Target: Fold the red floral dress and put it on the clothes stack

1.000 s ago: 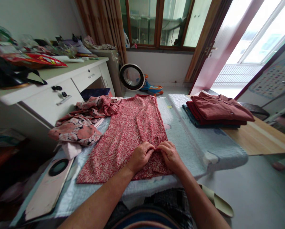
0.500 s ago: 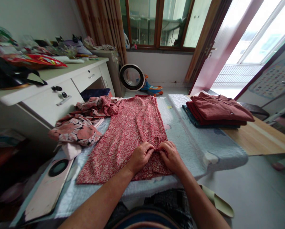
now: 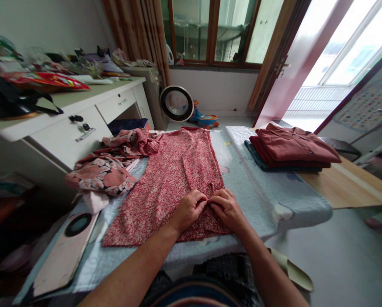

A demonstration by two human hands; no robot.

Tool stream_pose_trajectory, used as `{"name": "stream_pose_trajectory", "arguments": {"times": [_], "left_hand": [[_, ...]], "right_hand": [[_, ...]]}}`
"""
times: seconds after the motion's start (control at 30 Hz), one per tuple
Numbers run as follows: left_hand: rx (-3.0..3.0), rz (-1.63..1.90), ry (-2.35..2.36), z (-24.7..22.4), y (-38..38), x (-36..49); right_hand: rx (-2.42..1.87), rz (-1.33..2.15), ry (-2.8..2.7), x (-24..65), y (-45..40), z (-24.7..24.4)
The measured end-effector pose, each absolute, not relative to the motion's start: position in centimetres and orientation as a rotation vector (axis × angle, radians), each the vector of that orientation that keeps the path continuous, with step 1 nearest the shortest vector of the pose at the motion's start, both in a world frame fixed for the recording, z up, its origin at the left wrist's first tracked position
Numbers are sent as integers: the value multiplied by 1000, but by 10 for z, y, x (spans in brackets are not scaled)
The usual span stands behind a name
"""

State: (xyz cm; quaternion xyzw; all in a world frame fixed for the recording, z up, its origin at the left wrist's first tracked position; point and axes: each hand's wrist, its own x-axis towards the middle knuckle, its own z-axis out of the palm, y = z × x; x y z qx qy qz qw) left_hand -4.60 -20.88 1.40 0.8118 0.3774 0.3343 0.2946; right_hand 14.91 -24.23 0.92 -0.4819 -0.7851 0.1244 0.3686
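Low in the frame, slightly right of centre, I have both bare hands together on a red-and-white floral-print garment [image 3: 171, 175]. It lies spread on a pale blue cloth [image 3: 254, 204], its narrower end toward the top of the frame and its wide edge toward the bottom. The left hand [image 3: 188, 209] is curled nearly closed, thumb against forefinger; the right hand [image 3: 227, 209] faces it in a similar pinch, and their fingertips almost meet near the garment's right side. Each seems to have hold of a small bit of the fabric; whether a button or a seam sits in that pinch I cannot tell.

I read the step as fine fingertip work at one spot, with the rest of the garment laid fairly flat. The next move, as I judge it, calls for a light grip: anchor with the left fingertips, make the small adjustment with the right, and let go without dragging, since a tug could wrinkle the panel around it. I would also mind the crumpled pink floral garment [image 3: 103, 175] at centre left, which appears to touch this one; the folded stack of clothes [image 3: 294, 147], right of centre, sits well apart.
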Motion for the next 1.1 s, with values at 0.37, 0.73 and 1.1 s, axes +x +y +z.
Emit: {"name": "stream_pose_trajectory", "arguments": {"times": [0.37,0.73,1.1], "left_hand": [[2156,883,976,12,-209,-47],[2165,881,972,11,-208,-47],[2176,874,966,13,-209,-47]], "right_hand": [[-1257,358,-1969,149,-241,6],[-1253,343,-1962,150,-241,6],[-1223,354,-2009,150,-241,7]]}}
